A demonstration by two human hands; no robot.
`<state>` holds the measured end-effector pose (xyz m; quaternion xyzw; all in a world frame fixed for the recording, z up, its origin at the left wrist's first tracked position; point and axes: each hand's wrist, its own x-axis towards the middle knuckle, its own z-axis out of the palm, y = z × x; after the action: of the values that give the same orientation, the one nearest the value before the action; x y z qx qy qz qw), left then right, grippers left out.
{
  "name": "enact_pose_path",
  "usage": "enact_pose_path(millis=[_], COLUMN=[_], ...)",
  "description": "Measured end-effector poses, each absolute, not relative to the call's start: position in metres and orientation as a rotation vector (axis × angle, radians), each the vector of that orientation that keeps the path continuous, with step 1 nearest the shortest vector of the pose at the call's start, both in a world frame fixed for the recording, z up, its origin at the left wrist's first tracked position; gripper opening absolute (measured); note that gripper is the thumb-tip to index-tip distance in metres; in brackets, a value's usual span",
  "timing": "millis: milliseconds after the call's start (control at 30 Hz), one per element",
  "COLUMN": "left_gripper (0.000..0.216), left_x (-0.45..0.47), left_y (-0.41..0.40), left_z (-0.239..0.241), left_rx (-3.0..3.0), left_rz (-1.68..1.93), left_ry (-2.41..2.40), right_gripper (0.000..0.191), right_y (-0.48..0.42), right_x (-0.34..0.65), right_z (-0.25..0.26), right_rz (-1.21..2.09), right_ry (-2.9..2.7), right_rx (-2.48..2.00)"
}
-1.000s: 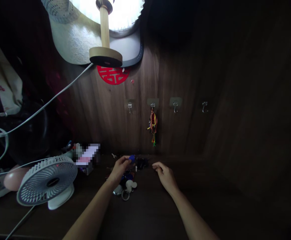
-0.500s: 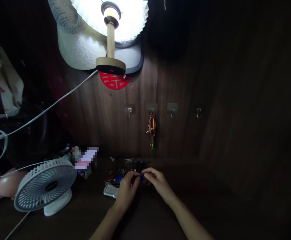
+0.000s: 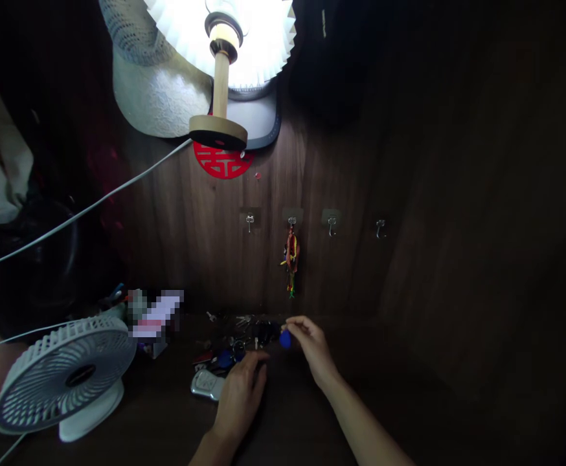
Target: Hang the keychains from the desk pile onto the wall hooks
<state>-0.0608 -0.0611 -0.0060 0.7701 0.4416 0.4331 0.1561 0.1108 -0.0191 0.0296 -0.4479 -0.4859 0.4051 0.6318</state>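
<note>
Right grip (image 3: 313,346) clenched on a blue key tag (image 3: 285,338), pinched at the fingertips, tag sticking out toward the left grip, above the desk (image 3: 283,414). Left grip (image 3: 238,401) curled, back of the hand up, just in front of the key pile (image 3: 249,333). Palm hidden, can't tell if it holds anything. Silver car remote (image 3: 208,385) just left of the left grip. Second blue tag (image 3: 225,359) sits in the pile, close to the left grip's fingers. Fan (image 3: 64,375) well left of both grips.

Risks: the tag is small and held only at the fingertips, so a slip would likely drop it back on the pile. Can't see whether it's linked to a ring; if so, a pull could drag keys along. Poor light hides the pile's detail, so a snag is easy to miss.
</note>
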Motion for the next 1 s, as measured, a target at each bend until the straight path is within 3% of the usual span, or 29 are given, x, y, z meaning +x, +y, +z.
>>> enact_pose_path(millis=[467,1000], left_gripper=[0.024,0.023], left_x=[-0.058,-0.056], left_y=[-0.062,-0.059], left_z=[-0.002,-0.002], left_rx=[2.346,2.332], left_rz=[1.044,0.994], left_ry=[1.369,1.412], right_gripper=[0.015,0.020], right_y=[0.064,0.083], right_x=[0.203,0.215], right_z=[0.176,0.181], right_rz=[0.336,0.366], right_ry=[-0.912,-0.960], right_rx=[-0.819,-0.925])
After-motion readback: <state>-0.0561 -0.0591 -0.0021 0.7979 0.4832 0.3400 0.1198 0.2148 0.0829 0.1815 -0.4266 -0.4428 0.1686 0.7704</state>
